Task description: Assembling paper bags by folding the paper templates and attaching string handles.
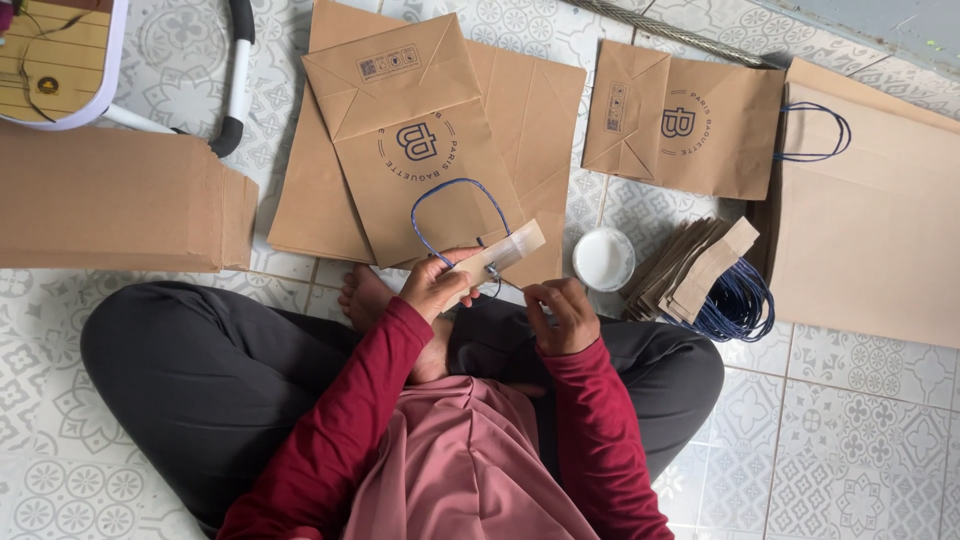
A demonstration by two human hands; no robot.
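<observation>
Head view: glue cup between bag stack and handle pile.

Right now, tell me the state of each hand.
Left hand: closed on a paper handle strip with blue cord loop.
Right hand: curled, fingertips together; contents cannot be told.

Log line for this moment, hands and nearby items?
left hand: holds handle strip | right hand: empty, beside it | glue cup: right | bag: ahead
</observation>
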